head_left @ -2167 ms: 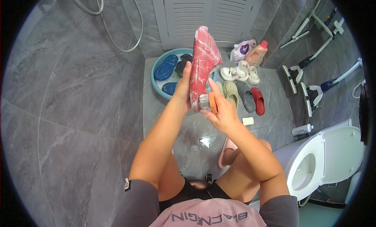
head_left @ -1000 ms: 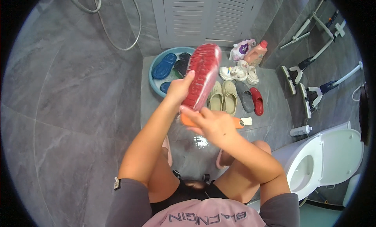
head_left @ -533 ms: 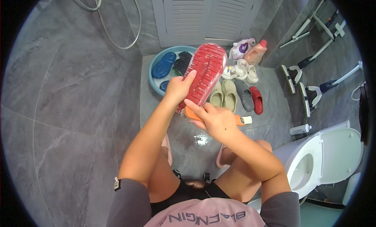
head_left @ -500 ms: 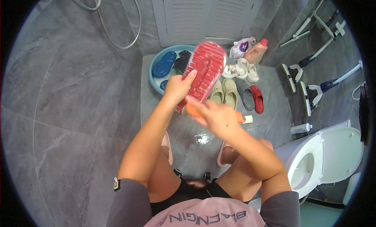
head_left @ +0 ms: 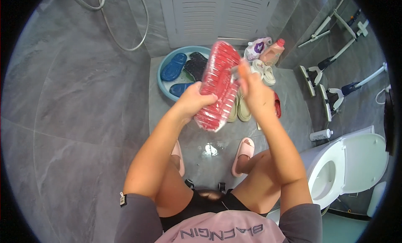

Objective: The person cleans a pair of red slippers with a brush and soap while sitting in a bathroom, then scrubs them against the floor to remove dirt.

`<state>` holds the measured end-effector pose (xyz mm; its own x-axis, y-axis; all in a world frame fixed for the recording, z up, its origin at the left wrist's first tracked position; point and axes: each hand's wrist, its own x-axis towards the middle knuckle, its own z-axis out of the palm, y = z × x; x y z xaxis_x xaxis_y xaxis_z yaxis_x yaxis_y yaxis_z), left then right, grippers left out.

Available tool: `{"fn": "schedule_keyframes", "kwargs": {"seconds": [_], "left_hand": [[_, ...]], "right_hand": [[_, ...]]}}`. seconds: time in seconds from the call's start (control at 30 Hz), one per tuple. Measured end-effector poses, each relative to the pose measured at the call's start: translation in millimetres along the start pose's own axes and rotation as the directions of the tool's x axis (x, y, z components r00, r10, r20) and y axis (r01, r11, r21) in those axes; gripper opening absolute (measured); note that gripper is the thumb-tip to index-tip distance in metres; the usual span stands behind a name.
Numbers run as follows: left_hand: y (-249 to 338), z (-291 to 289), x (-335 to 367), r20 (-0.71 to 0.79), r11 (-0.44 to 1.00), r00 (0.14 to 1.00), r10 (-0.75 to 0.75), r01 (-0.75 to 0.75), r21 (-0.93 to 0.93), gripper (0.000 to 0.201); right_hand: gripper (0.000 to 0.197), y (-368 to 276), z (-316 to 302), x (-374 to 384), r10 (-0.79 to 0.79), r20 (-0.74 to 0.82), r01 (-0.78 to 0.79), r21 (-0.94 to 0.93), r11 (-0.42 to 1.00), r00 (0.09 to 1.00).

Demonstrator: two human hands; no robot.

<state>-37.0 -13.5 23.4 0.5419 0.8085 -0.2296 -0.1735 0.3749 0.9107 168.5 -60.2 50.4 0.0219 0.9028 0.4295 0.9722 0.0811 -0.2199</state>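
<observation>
I have my left hand (head_left: 193, 101) clasped around a soapy red slipper (head_left: 220, 77), its ridged sole facing me. My right hand (head_left: 256, 94), slightly blurred, grips an orange brush (head_left: 243, 70), bristles at the sole. I see the slipper held above the floor (head_left: 203, 171), partly overlapping my view of the blue basin (head_left: 161, 81).

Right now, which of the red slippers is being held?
The foamy slipper in the left hand; the other red slipper lies partly hidden on the floor.
</observation>
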Motion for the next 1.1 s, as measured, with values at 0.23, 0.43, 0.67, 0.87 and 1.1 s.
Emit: {"fn": "schedule_keyframes", "kwargs": {"seconds": [0.23, 0.43, 0.67, 0.87, 1.1], "left_hand": [[-3.8, -13.3, 1.9, -0.064, 0.961, 0.995, 0.077, -0.057, 0.270, 0.040], [-8.0, 11.4, -7.3, 0.004, 0.971, 0.999, 0.039, -0.039, 0.237, 0.041], [-0.2, 6.4, -14.3, -0.012, 0.950, 0.999, 0.048, -0.042, 0.309, 0.046], [-22.1, 6.1, -6.2, 0.015, 0.966, 0.997, 0.079, -0.081, 0.245, 0.041], [-24.2, 14.2, 1.8, 0.015, 0.891, 0.986, 0.168, -0.158, 0.425, 0.046]], "right_hand": [[0.057, -25.8, 12.5, -39.9, -0.319, 0.087, 0.308, 0.125, 0.943, 0.944], [0.055, 7.6, 15.4, -19.8, -0.104, -0.002, 0.104, 0.038, 0.994, 0.995], [0.058, 11.8, 17.3, -11.3, -0.104, -0.007, 0.104, 0.069, 0.992, 0.995], [0.035, 48.0, 29.0, -9.8, 0.311, 0.618, -0.611, 0.781, -0.132, 0.722], [0.021, 5.6, 30.1, -34.9, 0.206, 0.622, -0.616, 0.781, -0.102, 0.755]]}}
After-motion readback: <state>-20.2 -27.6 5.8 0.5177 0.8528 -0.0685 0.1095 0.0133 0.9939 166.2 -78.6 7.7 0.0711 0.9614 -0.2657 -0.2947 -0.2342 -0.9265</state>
